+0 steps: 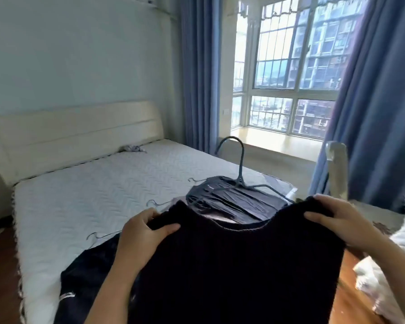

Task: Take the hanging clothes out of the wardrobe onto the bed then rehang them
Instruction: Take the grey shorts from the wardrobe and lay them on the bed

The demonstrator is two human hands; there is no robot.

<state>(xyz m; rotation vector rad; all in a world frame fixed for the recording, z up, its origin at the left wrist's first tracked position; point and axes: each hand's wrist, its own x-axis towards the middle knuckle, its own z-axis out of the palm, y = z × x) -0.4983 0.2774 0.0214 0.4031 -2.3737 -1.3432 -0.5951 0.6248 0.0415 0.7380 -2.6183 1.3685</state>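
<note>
Sweater, dark knit, is held up in front of me over the foot of the bed; its lower part runs off the bottom edge of the view, so I cannot report its hem or sleeves. My left hand grips one shoulder of it, thumb across the front, the other fingers hidden behind the knit; my right hand grips the other shoulder, digits curled over the top edge and front, fingertips out of sight. Beyond the neckline a second dark garment lies on the mattress on a grey hanger, hook standing upright; its near edge is covered by the sweater. One wire hanger lies bare on the quilted cover; a second wire hanger is partly hidden by my left forearm. Another dark garment lies at lower left, partly behind that forearm; a small crumpled item near the headboard is too blurred to identify.
</note>
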